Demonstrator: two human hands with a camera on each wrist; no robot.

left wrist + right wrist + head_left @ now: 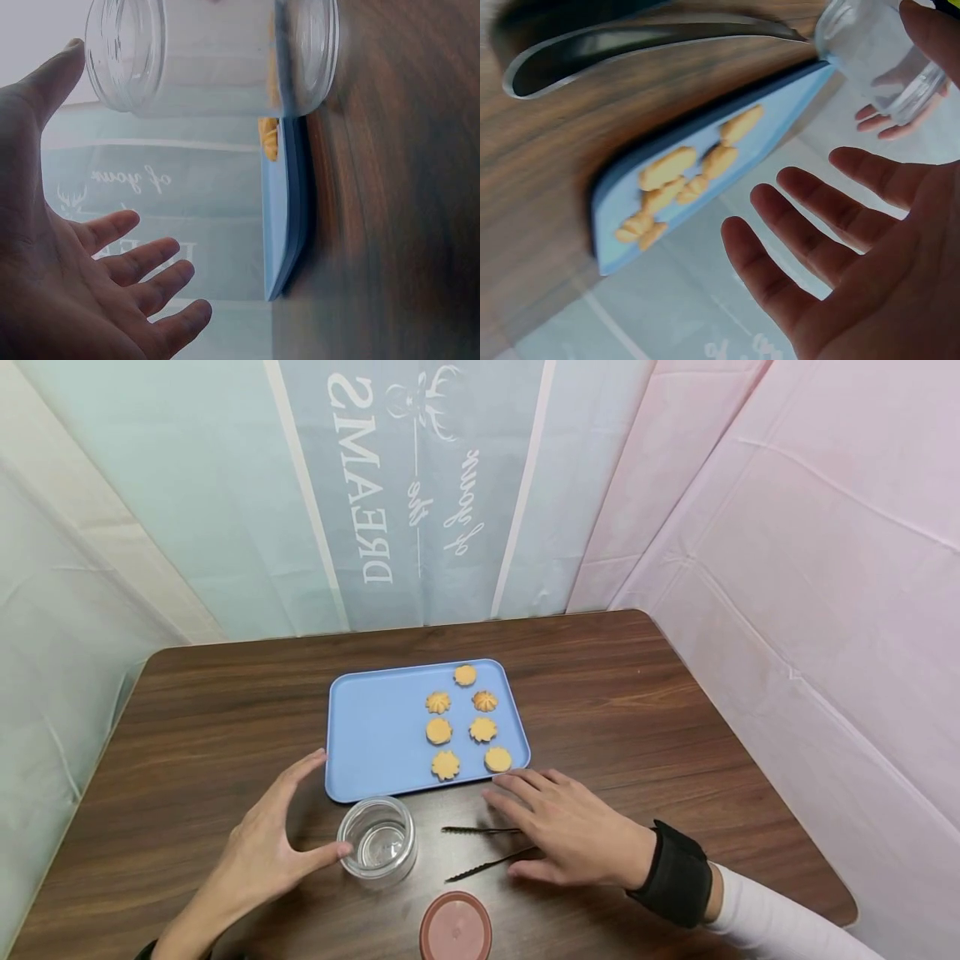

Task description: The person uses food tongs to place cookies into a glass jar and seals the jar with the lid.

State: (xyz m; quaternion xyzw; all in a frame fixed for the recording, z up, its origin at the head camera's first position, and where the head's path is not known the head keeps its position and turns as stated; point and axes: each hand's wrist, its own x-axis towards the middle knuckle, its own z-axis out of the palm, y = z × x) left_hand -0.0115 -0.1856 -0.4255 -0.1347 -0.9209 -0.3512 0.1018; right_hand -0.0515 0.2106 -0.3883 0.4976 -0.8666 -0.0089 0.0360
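A blue tray (375, 735) lies mid-table with several flower-shaped cookies (464, 722) on its right half. Just in front of it stands an empty clear glass jar (378, 841). My left hand (273, 839) is open beside the jar, thumb tip close to its rim, fingers spread toward the tray corner. My right hand (566, 831) hovers open, palm down, over the handle end of dark metal tongs (480, 847) lying on the table; contact is unclear. In the left wrist view the jar (210, 56) stands apart from the open left hand (97, 270). The right wrist view shows the tongs (630, 45) and cookies (686, 176).
A reddish-brown round lid (455, 928) lies at the table's near edge in front of the jar and tongs. The wooden table (675, 710) is hemmed by fabric backdrops at the rear and on both sides. A black wrist strap (675, 872) sits on my right forearm.
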